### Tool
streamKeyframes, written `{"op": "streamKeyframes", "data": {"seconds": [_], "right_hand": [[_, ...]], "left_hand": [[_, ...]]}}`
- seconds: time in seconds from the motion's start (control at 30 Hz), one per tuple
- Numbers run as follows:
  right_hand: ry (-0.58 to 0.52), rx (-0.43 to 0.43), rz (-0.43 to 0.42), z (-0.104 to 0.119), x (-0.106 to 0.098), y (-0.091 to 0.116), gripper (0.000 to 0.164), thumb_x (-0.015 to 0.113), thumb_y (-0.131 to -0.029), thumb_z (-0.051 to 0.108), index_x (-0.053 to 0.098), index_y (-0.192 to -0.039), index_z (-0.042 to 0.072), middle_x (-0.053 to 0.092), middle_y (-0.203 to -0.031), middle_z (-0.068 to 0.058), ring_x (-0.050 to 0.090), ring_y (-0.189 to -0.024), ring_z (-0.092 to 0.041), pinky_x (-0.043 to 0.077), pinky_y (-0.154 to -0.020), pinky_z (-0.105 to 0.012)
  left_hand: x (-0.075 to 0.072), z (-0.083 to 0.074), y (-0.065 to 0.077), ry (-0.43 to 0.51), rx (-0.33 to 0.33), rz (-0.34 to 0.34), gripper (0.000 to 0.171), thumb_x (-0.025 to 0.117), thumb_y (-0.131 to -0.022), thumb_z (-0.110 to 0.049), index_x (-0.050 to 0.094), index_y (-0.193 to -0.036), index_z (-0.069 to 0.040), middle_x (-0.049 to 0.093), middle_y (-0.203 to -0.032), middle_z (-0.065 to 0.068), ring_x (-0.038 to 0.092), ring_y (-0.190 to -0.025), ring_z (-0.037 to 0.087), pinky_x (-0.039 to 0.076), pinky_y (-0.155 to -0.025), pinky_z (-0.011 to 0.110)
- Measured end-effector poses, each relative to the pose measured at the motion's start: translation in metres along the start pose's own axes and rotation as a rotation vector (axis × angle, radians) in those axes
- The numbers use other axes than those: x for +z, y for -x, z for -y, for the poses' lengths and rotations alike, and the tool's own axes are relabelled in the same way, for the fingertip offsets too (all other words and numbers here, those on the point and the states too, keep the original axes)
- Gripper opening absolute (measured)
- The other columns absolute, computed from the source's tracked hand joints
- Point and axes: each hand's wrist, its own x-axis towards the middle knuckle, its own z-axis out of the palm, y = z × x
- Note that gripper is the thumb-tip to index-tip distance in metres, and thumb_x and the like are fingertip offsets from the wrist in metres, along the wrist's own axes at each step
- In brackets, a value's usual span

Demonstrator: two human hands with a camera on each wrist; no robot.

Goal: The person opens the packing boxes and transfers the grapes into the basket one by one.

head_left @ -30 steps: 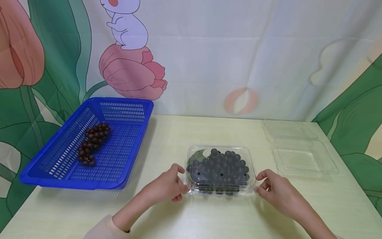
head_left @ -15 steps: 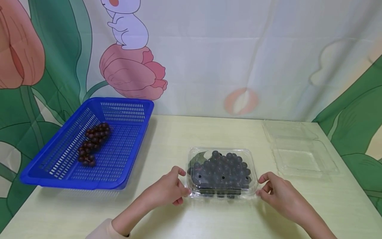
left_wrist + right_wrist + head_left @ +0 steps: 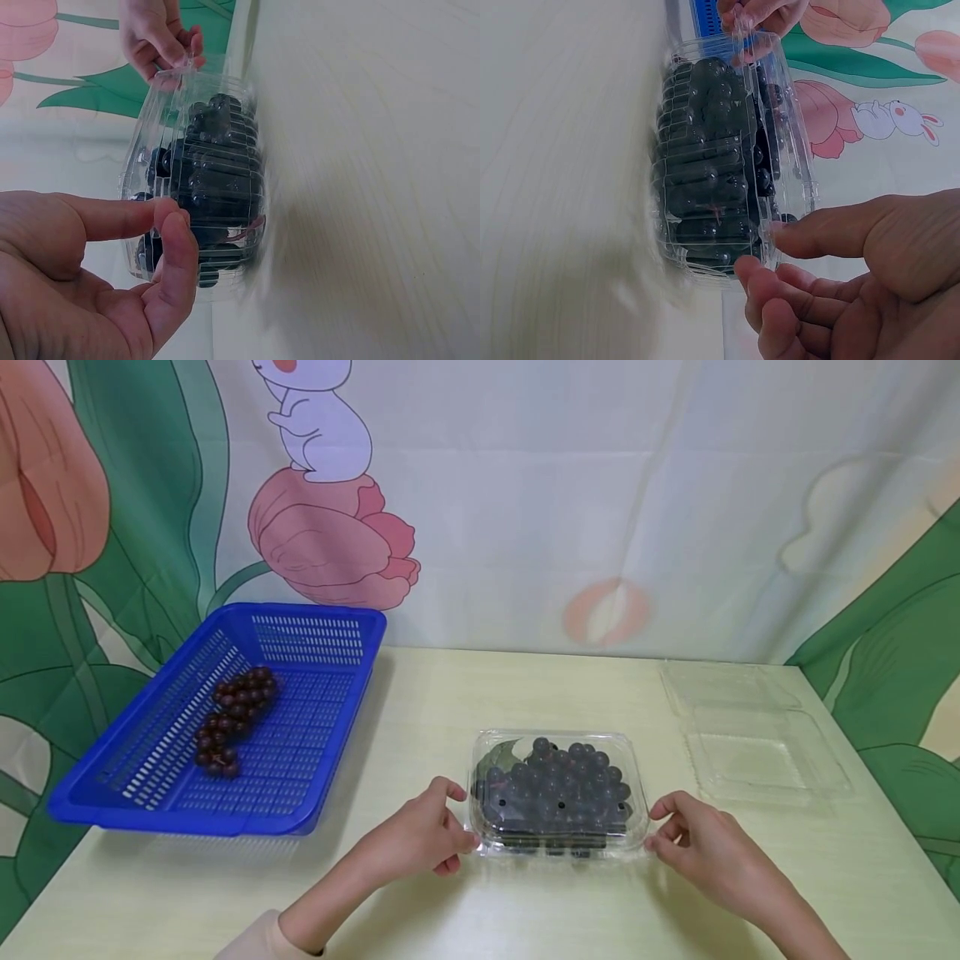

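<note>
Clear plastic box of dark grapes sits on the pale table; my left hand pinches its left edge, my right hand its right; a blue basket stands farther left.

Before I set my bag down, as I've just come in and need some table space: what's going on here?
A person's left hand and right hand pinch the rim of a clear plastic box from either side. It stands on the table with dark grapes inside, its lid over them; whether it is latched I cannot tell. A blue basket on the left holds redder grapes, and another clear container lies open at right.
</note>
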Motion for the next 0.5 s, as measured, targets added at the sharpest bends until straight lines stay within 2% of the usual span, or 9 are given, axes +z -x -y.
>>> {"op": "streamKeyframes", "data": {"seconds": [0.3,0.5], "right_hand": [[0.005,0.009,0.000,0.0013,-0.0011,0.0000,0.023,0.074,-0.093,0.007,0.062,-0.111,0.000,0.066,-0.079,0.003,0.058,-0.069,-0.013,0.045,-0.061,-0.028],[0.034,-0.014,-0.042,0.0015,0.0002,0.0017,0.023,0.076,-0.091,0.006,0.065,-0.109,0.000,0.068,-0.086,0.004,0.061,-0.075,-0.012,0.049,-0.064,-0.027]], "left_hand": [[-0.0004,-0.0012,0.0010,-0.002,-0.006,-0.010,0.054,0.075,-0.092,-0.006,0.043,-0.136,0.003,0.066,-0.078,0.012,0.063,-0.061,0.022,0.056,-0.069,0.038],[0.0004,-0.0008,0.0008,0.000,-0.002,-0.012,0.054,0.075,-0.092,-0.007,0.043,-0.135,0.003,0.066,-0.077,0.011,0.063,-0.061,0.021,0.055,-0.070,0.038]]}}
